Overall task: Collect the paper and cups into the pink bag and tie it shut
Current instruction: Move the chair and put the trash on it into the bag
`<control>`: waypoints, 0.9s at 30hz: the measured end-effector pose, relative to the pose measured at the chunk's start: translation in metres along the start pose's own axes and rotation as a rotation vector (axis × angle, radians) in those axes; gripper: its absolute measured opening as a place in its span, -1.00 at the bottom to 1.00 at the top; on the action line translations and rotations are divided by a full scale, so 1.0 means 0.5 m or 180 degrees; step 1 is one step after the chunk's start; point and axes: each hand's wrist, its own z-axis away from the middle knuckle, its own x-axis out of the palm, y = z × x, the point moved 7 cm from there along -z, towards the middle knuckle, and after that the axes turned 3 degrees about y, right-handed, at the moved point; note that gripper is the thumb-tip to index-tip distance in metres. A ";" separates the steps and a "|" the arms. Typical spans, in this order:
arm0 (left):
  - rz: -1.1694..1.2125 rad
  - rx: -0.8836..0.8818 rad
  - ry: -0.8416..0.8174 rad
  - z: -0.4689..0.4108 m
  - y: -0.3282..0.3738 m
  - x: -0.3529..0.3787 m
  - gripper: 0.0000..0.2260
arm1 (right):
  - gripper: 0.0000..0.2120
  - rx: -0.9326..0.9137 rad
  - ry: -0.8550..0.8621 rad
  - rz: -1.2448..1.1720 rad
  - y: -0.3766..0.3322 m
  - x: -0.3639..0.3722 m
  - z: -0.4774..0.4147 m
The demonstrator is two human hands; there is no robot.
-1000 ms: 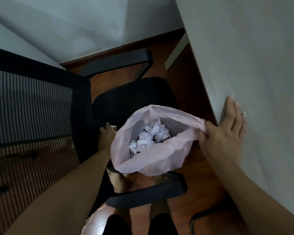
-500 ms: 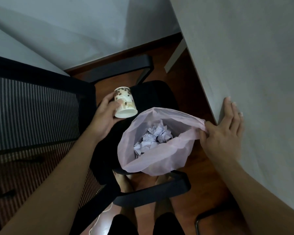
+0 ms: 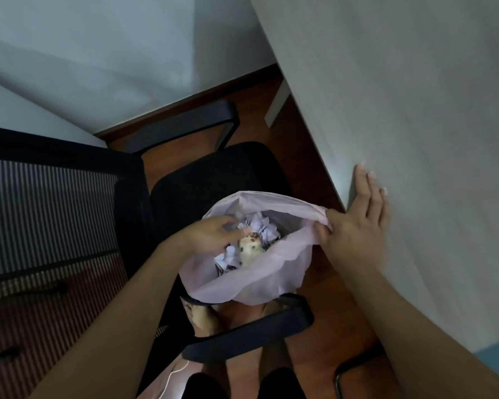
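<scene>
The pink bag [image 3: 260,283] hangs open over the black chair seat [image 3: 213,171], with crumpled white paper [image 3: 261,227] inside. A patterned paper cup [image 3: 250,249] lies in the bag on top of the paper. My left hand [image 3: 211,234] reaches into the bag's mouth from the left, its fingertips at the cup's upper end. Motion blur hides whether they still grip it. My right hand [image 3: 355,226] pinches the bag's right rim with the thumb, while its fingers lie flat on the grey table [image 3: 415,110].
The table edge runs diagonally on the right, close to the bag. The chair's mesh back [image 3: 49,214] stands at the left and its armrests [image 3: 251,338] frame the bag front and back. My bare feet [image 3: 202,315] stand on the wooden floor below.
My left hand lifted the cup from beside the chair seat, carried it right and lowered it into the bag. The right hand has kept hold of the rim.
</scene>
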 end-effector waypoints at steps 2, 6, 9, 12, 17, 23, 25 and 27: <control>0.0335 0.0042 0.0011 0.000 0.020 -0.033 -0.63 | -0.63 -0.0014 -0.0130 0.0065 0.001 0.001 0.000; 0.0895 0.0450 0.1312 -0.034 0.056 -0.132 -0.60 | -0.62 -0.0019 -0.0245 0.0178 0.004 0.003 0.001; 0.0644 0.0472 0.1894 -0.119 0.023 -0.150 -0.73 | -0.62 0.0006 -0.0262 0.0188 0.008 0.008 0.001; 0.0001 0.0334 0.1389 -0.222 -0.011 -0.111 -0.76 | -0.64 -0.0008 -0.0315 0.0225 0.010 0.014 0.002; -0.0524 0.0030 0.1148 -0.324 -0.030 -0.052 -0.35 | -0.64 -0.0019 -0.0220 0.0197 0.009 0.017 0.003; -0.0872 0.0163 0.1292 -0.356 -0.051 0.010 -0.69 | -0.66 -0.0025 -0.0200 0.0152 0.010 0.018 0.003; -0.0644 0.0127 0.1438 -0.350 -0.065 0.007 -0.79 | -0.66 -0.0021 -0.0219 0.0156 0.010 0.019 0.003; -0.0255 0.0070 0.1639 -0.335 -0.076 -0.005 -0.84 | -0.66 -0.0015 -0.0239 0.0162 0.009 0.019 0.002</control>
